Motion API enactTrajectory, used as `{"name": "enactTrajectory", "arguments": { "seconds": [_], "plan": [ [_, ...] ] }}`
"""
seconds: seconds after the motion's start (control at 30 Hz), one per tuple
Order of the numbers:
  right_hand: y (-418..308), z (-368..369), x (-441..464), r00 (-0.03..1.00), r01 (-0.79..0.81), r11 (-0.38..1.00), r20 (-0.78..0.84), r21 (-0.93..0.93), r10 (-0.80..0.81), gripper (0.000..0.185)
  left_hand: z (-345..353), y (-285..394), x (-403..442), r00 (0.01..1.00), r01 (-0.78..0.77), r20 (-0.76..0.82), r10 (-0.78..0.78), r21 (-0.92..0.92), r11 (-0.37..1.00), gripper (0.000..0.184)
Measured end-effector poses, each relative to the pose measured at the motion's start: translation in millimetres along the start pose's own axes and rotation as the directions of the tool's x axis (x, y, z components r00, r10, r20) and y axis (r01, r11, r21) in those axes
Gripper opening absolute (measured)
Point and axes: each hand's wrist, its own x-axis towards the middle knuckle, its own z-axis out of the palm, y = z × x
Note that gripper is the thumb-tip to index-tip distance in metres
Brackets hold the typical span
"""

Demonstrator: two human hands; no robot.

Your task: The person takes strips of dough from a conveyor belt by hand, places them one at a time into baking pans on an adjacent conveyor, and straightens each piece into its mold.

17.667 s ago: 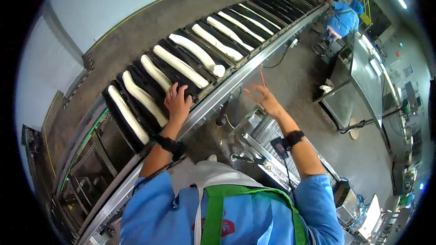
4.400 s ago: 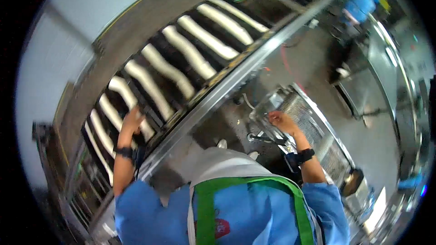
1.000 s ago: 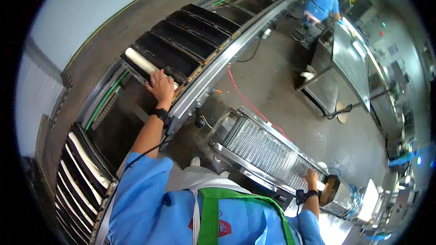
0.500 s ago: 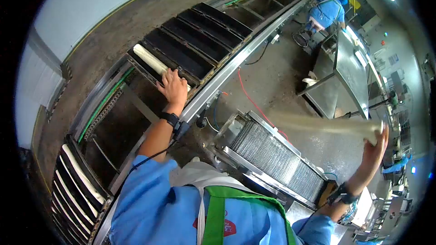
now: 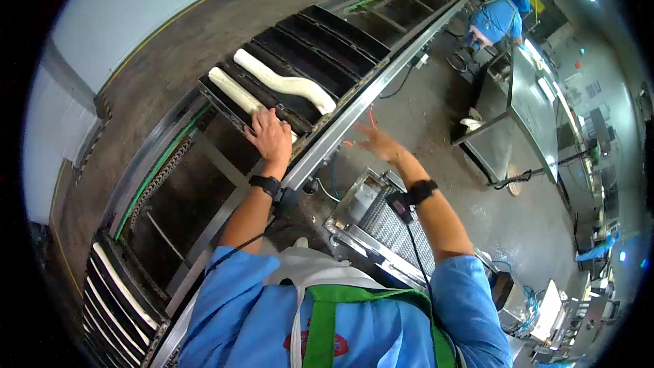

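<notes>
Left hand [image 5: 272,138], spread, seemingly settles a white strip [image 5: 234,90]. Next calls for — likely — straightening the curved strip [image 5: 283,84] (right hand [image 5: 379,144] loose, empty).

We held our left arm [image 5: 246,221] stretched forward, left hand [image 5: 271,138] palm-down with fingers [image 5: 261,121] slightly spread, while our right arm [image 5: 441,225] slanted inward, right hand [image 5: 383,145] outstretched, its fingertips blurred.

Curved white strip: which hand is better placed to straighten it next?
Probably the left hand: it rests on the neighbouring straight strip, close to the curved white strip. The right hand is farther, across the metal rail.
</notes>
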Motion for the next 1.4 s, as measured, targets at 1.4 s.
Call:
{"name": "enactTrajectory", "arguments": {
  "seconds": [1.4],
  "plan": [
    [247.4,33.3,-463.1,0.325,-0.933,0.162,-0.560,-0.321,0.762,0.033,-56.2,-91.7,-38.9,0.988,-0.134,0.095,0.125,0.096,0.986,0.036]
  ]
}}
